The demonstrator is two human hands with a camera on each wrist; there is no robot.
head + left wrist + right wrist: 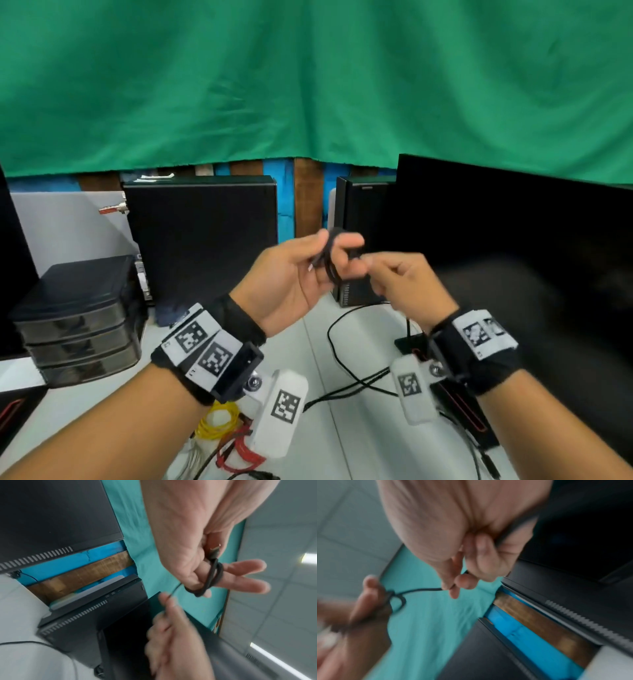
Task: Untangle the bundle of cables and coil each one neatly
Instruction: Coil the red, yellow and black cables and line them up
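Both hands are raised above the white table (325, 442). My left hand (342, 248) holds a thin black cable (329, 262) looped in a small coil round its fingers, the thumb pressing on it. In the left wrist view the coil (214, 577) wraps two fingers and a metal plug (215, 550) lies by the palm. My right hand (382, 270) pinches the free strand (419, 589) of the same cable close to the coil. On the table below lie a yellow coil (219, 419), a red cable (241, 454) and loose black cables (334, 346).
A black drawer unit (78, 325) stands at the left, a black computer tower (202, 236) behind the hands, a second tower (359, 209) and a dark monitor (513, 257) at the right. A green cloth (308, 85) hangs behind.
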